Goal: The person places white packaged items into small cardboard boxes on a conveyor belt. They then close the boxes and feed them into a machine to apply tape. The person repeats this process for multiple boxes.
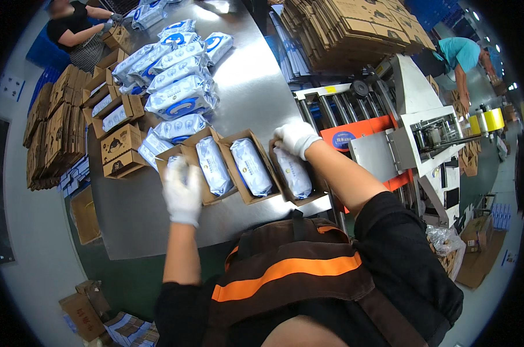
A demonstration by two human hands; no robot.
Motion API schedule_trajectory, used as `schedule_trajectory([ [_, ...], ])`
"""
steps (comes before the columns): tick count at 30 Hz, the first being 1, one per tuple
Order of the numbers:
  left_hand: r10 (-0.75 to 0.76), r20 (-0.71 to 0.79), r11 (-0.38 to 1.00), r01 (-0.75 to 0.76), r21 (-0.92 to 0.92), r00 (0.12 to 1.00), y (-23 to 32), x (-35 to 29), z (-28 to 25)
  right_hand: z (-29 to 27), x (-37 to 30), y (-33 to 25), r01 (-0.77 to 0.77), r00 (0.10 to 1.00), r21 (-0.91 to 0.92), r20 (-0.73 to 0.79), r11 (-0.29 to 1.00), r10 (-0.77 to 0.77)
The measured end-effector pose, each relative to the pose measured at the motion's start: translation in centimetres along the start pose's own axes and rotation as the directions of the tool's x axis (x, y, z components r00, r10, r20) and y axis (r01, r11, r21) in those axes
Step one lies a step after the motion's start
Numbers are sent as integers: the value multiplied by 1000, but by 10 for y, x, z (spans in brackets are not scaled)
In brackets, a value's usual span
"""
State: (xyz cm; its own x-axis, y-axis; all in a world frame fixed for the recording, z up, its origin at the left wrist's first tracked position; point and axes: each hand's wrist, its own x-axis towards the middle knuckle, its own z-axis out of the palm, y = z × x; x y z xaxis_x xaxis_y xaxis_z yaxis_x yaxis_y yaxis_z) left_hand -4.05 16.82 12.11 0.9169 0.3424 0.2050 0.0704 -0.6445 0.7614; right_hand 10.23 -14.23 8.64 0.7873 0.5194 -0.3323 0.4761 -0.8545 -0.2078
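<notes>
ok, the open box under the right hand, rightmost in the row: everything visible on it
The box is brown corrugated cardboard, shallow, lying open-side up on the steel table near its front right edge, angled slightly. It is the rightmost of a row of open boxes. One white-and-blue soft pack lies lengthwise inside and nearly fills it. The gloved right hand rests on the pack's far end, at the box's upper rim. The neighbouring box sits close on its left; whether they touch is unclear.

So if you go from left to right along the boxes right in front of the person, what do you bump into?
Left hand in a white glove over the first open box → second open box with a white packet → third box with a packet → right hand on the fourth box's packet → orange-and-white machine.
</notes>
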Motion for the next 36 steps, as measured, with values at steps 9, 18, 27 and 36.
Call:
schedule_trajectory([
  [9,48,867,885,382,-268,497,47,-127,118,63,-144,69,-482,744,448,-246,753,622],
  [18,391,823,838,-528,-134,411,85,-141,158,73,-179,59,-382,921,537,151,752,360],
  [27,-3,452,1000,-1,10,892,63,-154,191,46,-175,27,201,721,82,-686,976,-91],
  [36,-551,533,717,691,-92,643,57,-155,234,129,-184,52,214,844,136,-525,967,-113],
])
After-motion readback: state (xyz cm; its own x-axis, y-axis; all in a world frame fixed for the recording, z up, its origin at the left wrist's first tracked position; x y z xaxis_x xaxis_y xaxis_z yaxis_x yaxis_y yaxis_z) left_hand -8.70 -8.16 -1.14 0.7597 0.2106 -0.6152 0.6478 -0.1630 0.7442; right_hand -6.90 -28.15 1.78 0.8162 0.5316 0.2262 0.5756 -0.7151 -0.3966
